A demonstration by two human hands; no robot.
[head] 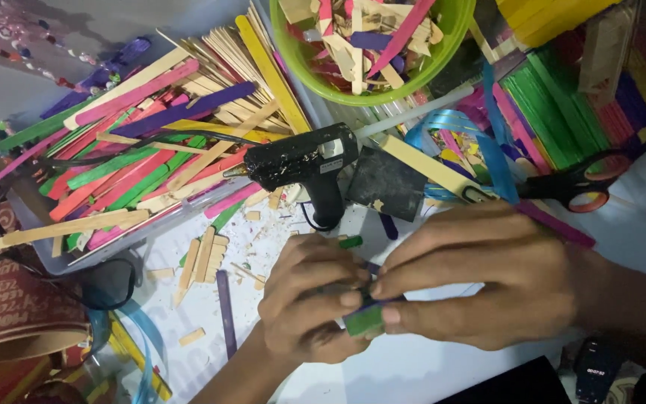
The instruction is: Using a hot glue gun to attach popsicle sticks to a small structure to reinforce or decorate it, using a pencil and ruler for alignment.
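Both hands pinch one small green stick piece (364,320): left hand (309,299) curled round it, right hand (487,277) gripping its end. Just beyond them the black glue gun (304,161) stands; a knuckle could brush its nozzle.

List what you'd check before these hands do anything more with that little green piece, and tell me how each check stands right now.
1. Grip on the green piece: left hand and right hand both pinch it. Ok.
2. Glue gun away from the fingers: it rests on the white sheet above both hands, nozzle pointing at the stick tray. Ok.
3. Glue gun hot or off: cannot tell.
4. Scissors out of the way: lying beyond the right hand, untouched. Ok.
5. Work surface tidy: wood offcuts and crumbs litter it. Not ok.
6. Spare sticks within sight: the green bowl holds plenty. Ok.
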